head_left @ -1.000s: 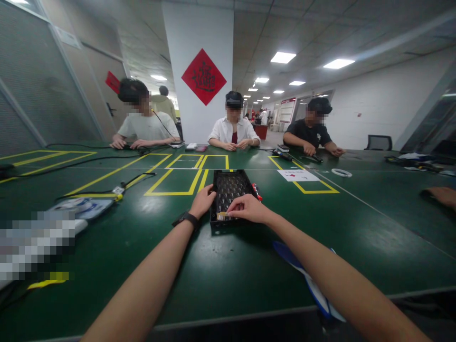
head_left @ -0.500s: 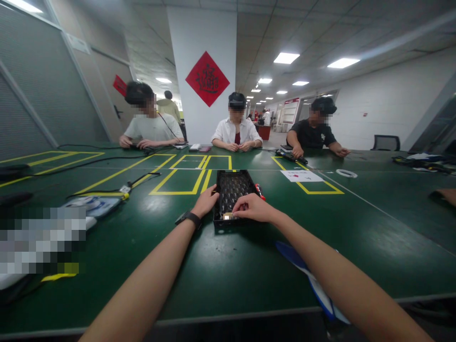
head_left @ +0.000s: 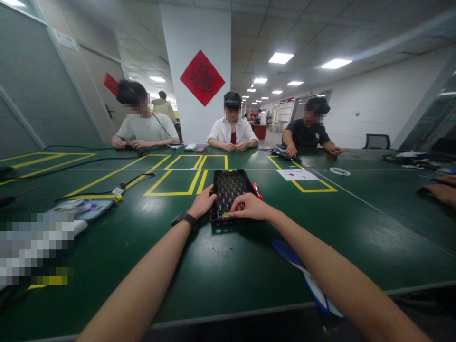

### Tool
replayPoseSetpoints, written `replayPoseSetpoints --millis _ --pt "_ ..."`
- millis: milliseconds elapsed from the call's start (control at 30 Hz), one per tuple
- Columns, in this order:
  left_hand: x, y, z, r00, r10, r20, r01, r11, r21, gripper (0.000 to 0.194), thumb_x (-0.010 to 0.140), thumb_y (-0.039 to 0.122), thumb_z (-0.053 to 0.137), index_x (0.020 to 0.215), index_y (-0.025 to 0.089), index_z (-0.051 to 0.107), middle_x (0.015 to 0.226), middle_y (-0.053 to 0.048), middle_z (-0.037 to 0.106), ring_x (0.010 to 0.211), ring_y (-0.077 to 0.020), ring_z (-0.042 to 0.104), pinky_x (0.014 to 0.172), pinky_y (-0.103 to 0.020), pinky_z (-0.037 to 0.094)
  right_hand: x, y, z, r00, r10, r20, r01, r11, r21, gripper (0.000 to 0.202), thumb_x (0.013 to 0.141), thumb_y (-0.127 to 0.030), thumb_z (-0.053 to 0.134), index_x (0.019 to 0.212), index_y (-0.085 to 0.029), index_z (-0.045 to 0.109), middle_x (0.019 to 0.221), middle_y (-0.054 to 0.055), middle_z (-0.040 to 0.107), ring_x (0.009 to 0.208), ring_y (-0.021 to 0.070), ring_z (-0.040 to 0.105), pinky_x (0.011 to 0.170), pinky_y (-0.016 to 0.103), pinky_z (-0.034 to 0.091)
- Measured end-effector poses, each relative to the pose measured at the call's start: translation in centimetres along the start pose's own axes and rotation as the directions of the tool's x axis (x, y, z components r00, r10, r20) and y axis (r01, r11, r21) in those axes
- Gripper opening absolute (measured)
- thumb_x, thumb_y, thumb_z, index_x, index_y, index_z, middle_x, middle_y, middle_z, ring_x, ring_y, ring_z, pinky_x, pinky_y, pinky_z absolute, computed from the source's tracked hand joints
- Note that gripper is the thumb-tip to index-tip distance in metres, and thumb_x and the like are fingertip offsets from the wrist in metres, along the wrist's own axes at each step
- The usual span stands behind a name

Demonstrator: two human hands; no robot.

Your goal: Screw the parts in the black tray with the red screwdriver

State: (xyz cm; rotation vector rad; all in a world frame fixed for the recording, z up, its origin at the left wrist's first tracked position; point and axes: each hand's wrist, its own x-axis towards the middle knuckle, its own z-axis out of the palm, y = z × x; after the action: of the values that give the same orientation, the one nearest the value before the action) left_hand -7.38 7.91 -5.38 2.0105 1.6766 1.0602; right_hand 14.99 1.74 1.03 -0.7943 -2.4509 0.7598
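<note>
A black open case [head_left: 232, 178] with a patterned floor, like a grid of small cells, lies on the green table in front of me. My left hand [head_left: 202, 201] grips its left side, thumb over the rim. Over the near end of the case, my right hand [head_left: 249, 207] is closed in a pinch on a small flat gold-coloured piece [head_left: 226, 215]; the fingers cover part of it, and its kind is too small to tell. Beyond my right fingers, a red item [head_left: 257, 191] lies against the right side of the case.
A blue and white flat object [head_left: 309, 275] lies under my right forearm near the table edge. A printed sheet [head_left: 297, 175] and white ring [head_left: 339, 171] are farther right. Cables and a bagged item [head_left: 83, 209] lie left. Three people sit opposite; another person's hand [head_left: 441, 192] shows at right.
The view has turned slightly right, so everything sits a little farther left. The bright glint on the gold-coloured piece has gone. Another person's hand has come in at the right edge.
</note>
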Motion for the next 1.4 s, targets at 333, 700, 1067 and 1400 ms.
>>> replayPoseSetpoints --millis 333,700,1067,1400 --pt "-0.09 0.24 -0.09 1.000 -0.010 -0.007 0.010 1.000 -0.008 0.057 0.074 0.023 0.041 0.130 0.012 0.040 0.138 -0.008 0.037 0.127 -0.0205 0.034 0.107 -0.032 0.023 0.19 0.18 0.39 1.000 -0.014 0.019 0.013 1.000 0.018 0.023 0.070 -0.031 0.063 0.081 -0.011 0.069 0.068 0.004 0.064 0.060 0.0094 0.052 0.056 0.020 0.039" --pt "-0.22 0.51 -0.11 1.000 -0.004 -0.009 0.004 1.000 -0.014 0.057 0.074 0.022 0.041 0.129 0.011 0.041 0.138 -0.009 0.037 0.127 -0.0209 0.034 0.107 -0.032 0.023 0.21 0.41 0.40 0.999 0.014 0.030 -0.016 0.997 0.076 0.027 0.069 -0.032 0.064 0.083 -0.010 0.069 0.067 0.004 0.063 0.057 0.0083 0.050 0.054 0.019 0.037" --pt "-0.28 0.51 -0.13 1.000 -0.002 -0.016 0.002 1.000 -0.009 0.057 0.074 0.023 0.041 0.130 0.012 0.041 0.138 -0.009 0.038 0.127 -0.0204 0.034 0.107 -0.031 0.023 0.17 0.33 0.32 1.000 0.031 0.008 -0.031 0.995 0.100 0.033 0.065 -0.034 0.067 0.087 -0.009 0.068 0.065 0.003 0.061 0.054 0.0070 0.046 0.049 0.018 0.035" --pt "-0.15 0.24 -0.10 1.000 -0.008 -0.005 0.008 1.000 -0.018 0.058 0.074 0.023 0.041 0.131 0.012 0.040 0.138 -0.008 0.037 0.127 -0.0205 0.033 0.107 -0.032 0.022 0.14 0.21 0.38 0.998 0.050 0.033 -0.052 0.997 0.059 0.031 0.068 -0.035 0.065 0.084 -0.009 0.070 0.061 0.002 0.059 0.052 0.0066 0.044 0.048 0.018 0.032"
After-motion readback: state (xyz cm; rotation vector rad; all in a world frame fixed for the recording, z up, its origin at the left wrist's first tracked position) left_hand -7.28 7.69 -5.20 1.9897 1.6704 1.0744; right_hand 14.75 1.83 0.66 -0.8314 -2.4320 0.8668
